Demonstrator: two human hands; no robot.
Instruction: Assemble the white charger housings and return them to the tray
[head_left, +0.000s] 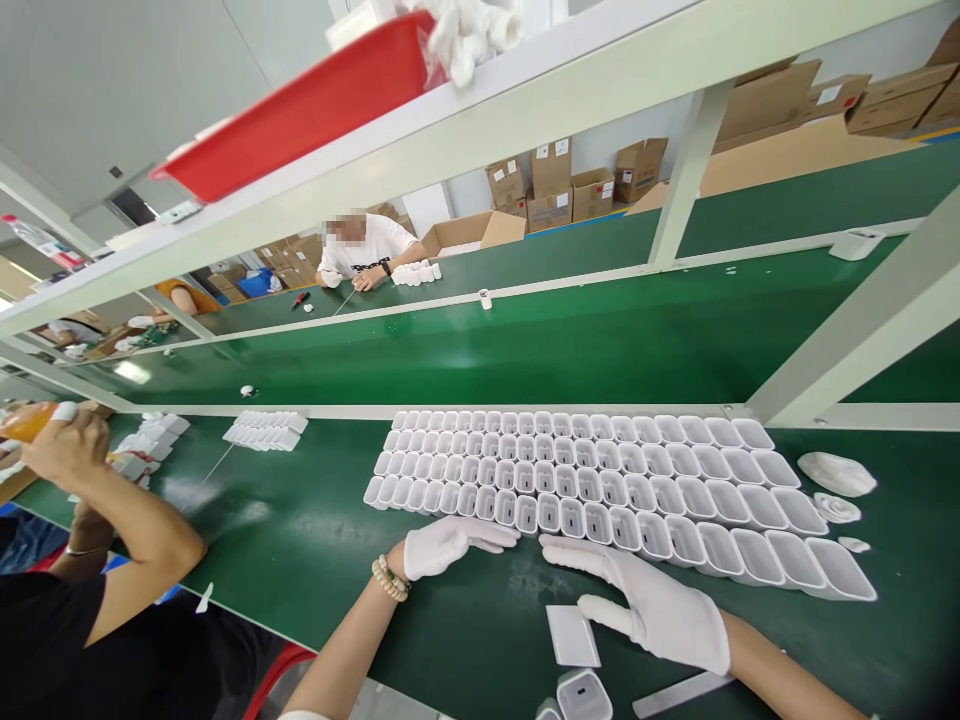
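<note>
A green worktable point(300, 530) is stretched across the frame, with a red tray point(315, 110) placed at upper left. White cups point(588, 484) are lined up in four rows from centre to right. The gloved left hand point(457, 546) and right hand point(645, 598) are held along the front row, fingers extended, nothing grasped. A white plate point(574, 638) is seen by the right thumb, lower centre.

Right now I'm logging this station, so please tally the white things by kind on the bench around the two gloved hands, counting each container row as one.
Container rows: 4
Loose containers at the bottom edge: 2
Flat plate: 1
Pale strip: 1
White pieces right of the rows: 3
Total: 11
</note>
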